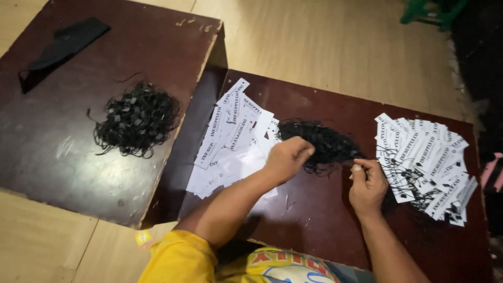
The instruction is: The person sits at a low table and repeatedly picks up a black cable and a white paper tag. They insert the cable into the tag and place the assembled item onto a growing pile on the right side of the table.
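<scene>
My left hand [286, 159] is closed, fingers pinching into a tangled pile of black strings [324, 142] on the dark brown board [309, 215]. My right hand [368, 184] pinches a thin black string at the pile's right edge. To the left of the pile lies a spread of white paper tags [230, 136]. A second spread of white tags [429, 157] with black strings attached lies to the right of my right hand.
A higher dark brown board [57, 157] on the left carries another heap of black strings [137, 119] and a black cloth piece [63, 44]. Pale wooden floor [335, 42] surrounds both boards. A green object [429, 10] stands at the top right.
</scene>
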